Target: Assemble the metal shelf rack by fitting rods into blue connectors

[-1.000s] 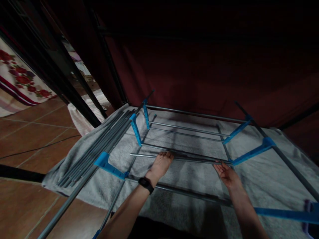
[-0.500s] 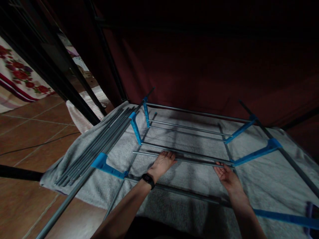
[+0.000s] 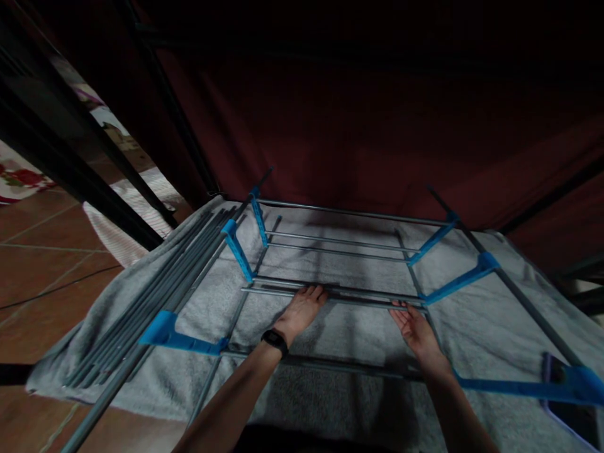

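Observation:
A thin grey metal tube (image 3: 358,301) lies crosswise in front of a crossbar of a rack frame. My left hand (image 3: 304,307) is closed over this tube near its middle, fingers pointing forward. With thumb and fingers, my right hand (image 3: 411,324) pinches the same tube near its right end. Its left end (image 3: 250,290) sticks out free, beside the lower end of a blue plastic bracket (image 3: 240,255). On the right, another blue bracket (image 3: 455,284) joins the crossbar to a long side pole (image 3: 533,314). My fingers partly hide the tube.
A bundle of loose grey tubes (image 3: 155,302) lies on the left of the grey blanket (image 3: 340,415). A phone-like dark slab (image 3: 573,415) rests at the lower right. Behind hangs a dark red cloth (image 3: 330,138). Black metal posts (image 3: 174,107) stand at the left, above tiled floor (image 3: 42,264).
The view has turned a little to the right, showing more of the dark slab. The held tube sits slightly closer to the crossbar. Both hands keep their hold.

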The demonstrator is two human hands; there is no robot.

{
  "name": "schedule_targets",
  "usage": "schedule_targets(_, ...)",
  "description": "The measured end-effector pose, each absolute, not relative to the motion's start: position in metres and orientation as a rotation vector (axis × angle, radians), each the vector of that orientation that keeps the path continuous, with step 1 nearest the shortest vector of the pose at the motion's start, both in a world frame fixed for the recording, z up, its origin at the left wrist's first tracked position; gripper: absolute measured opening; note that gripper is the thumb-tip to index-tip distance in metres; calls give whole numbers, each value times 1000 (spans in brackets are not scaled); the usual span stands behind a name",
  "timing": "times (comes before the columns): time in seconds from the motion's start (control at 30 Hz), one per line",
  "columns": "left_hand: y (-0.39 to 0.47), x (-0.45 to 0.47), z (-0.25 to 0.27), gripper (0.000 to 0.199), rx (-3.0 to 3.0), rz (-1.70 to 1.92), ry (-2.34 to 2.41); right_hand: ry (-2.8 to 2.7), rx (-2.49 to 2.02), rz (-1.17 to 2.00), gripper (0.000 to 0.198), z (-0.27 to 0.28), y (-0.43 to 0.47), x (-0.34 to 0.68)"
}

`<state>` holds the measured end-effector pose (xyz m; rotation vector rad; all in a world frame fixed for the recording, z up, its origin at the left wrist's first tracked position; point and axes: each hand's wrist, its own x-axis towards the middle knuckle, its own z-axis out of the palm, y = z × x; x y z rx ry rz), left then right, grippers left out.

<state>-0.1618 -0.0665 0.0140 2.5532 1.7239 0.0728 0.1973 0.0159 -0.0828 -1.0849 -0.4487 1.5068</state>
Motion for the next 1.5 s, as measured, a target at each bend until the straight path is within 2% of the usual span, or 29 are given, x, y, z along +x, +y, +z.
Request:
schedule_targets(0.73, -34, -142, 29, 48, 2687, 103, 1552, -332, -1055, 1544, 16, -70, 8, 196)
schedule_targets(0.97, -28, -128, 38, 38, 2674, 169, 1575, -295, -1031, 1560, 18, -67, 7, 199)
schedule_targets(1.2, -26, -125, 34, 30, 2622, 185, 1580, -345, -1087, 1537, 8, -65, 7, 199)
schedule_targets(1.5, -9, -130, 31, 30, 2616, 191, 1570, -310, -1104, 1559, 17, -52, 6, 188)
